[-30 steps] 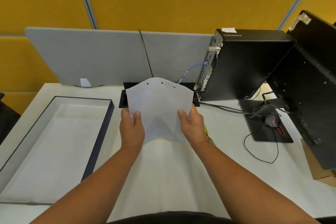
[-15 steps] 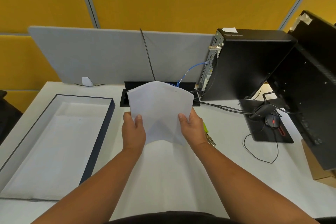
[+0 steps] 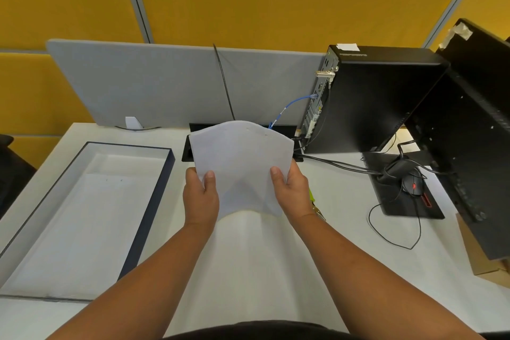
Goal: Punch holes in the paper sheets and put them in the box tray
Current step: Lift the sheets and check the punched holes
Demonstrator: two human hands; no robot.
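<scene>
So I had the paper sheets up off the tabletop, one side in each hand. My left hand and right hand both pinched the lower corners, thumbs on top and the rest of the fingers curled behind. The stack bowed upward in the middle, small holes along its far edge. The box tray sat well off to my left with some paper lying flat inside.

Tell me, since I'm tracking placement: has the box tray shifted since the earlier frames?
No. The box tray keeps the same gap left of the cable slot.
</scene>
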